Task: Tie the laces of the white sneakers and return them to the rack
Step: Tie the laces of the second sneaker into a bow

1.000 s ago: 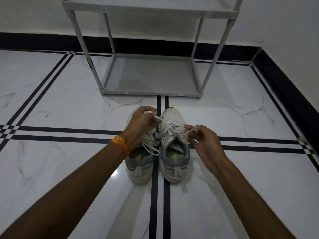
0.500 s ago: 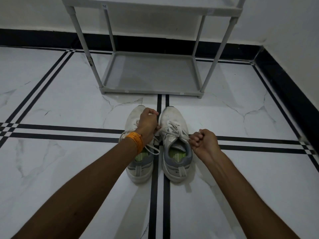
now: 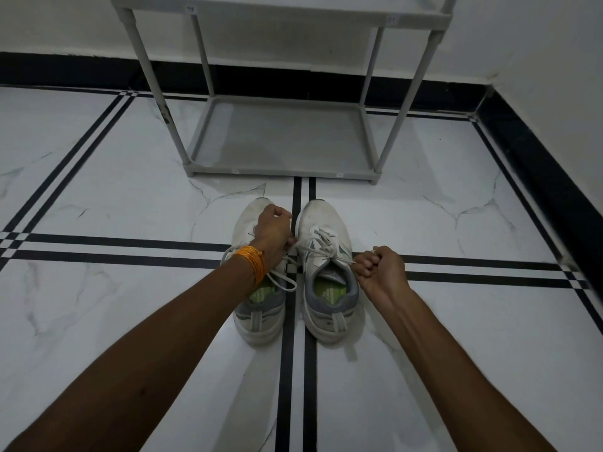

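Observation:
Two white sneakers stand side by side on the floor, toes toward the rack. The right sneaker (image 3: pixel 326 275) has its white laces (image 3: pixel 321 247) drawn taut to both sides. My left hand (image 3: pixel 272 234) hovers over the left sneaker (image 3: pixel 257 308), closed on one lace end. My right hand (image 3: pixel 381 272) is a fist at the right sneaker's outer side, gripping the other lace end. A loose lace loop of the left sneaker (image 3: pixel 280 282) lies beneath my left wrist, which wears an orange band.
A grey shoe rack (image 3: pixel 280 172) stands just beyond the sneakers, its bottom shelf bare and an upper shelf at the frame's top. White marble floor with black stripes surrounds the shoes. A black skirting and white walls close off the back and right.
Both hands closed into fists and pulled apart, drawing the right sneaker's laces tight. My right hand dropped toward the shoe's outer side.

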`<control>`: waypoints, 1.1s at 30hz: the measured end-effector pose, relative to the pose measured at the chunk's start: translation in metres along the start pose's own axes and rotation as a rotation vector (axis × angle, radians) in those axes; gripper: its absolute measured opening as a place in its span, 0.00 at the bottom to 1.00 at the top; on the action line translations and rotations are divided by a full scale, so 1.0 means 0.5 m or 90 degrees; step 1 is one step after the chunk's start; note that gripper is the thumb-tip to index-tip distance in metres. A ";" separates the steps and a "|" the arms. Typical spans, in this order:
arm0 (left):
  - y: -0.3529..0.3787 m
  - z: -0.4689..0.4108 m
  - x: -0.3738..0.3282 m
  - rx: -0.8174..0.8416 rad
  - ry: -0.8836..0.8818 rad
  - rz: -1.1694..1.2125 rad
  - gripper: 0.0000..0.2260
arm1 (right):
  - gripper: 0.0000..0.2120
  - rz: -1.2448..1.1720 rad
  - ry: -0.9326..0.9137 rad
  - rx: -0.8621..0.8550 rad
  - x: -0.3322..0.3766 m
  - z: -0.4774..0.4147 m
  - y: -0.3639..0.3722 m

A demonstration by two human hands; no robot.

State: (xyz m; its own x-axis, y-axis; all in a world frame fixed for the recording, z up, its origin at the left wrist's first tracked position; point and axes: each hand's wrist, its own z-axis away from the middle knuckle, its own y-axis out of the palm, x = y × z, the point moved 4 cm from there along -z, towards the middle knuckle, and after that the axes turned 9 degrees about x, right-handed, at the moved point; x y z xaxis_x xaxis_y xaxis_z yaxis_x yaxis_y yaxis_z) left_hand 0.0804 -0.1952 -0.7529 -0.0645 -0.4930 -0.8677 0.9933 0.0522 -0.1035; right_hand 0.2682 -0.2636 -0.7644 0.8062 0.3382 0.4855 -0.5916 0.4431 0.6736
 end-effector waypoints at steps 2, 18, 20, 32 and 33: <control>0.001 0.002 -0.002 -0.003 0.007 -0.006 0.10 | 0.17 0.000 -0.007 0.005 0.000 -0.001 -0.002; 0.038 0.072 -0.011 0.143 0.454 -0.511 0.15 | 0.15 0.862 -0.271 -0.041 0.041 0.064 0.034; 0.056 0.077 -0.005 0.250 0.458 -0.548 0.21 | 0.16 0.939 -0.229 0.029 0.019 0.067 0.066; 0.046 0.091 -0.019 0.102 0.505 -0.519 0.06 | 0.12 0.781 -0.194 -0.040 0.018 0.025 0.037; 0.039 0.090 -0.023 0.054 0.500 -0.520 0.06 | 0.12 0.742 -0.189 -0.055 0.020 0.025 0.028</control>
State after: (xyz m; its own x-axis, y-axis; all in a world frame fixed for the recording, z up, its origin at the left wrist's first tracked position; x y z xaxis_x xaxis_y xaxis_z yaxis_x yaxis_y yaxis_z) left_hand 0.1049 -0.2274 -0.7230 -0.7085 0.3297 -0.6240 0.6280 -0.1088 -0.7706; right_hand 0.2683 -0.2644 -0.7432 -0.2477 0.3728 0.8942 -0.9559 0.0565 -0.2883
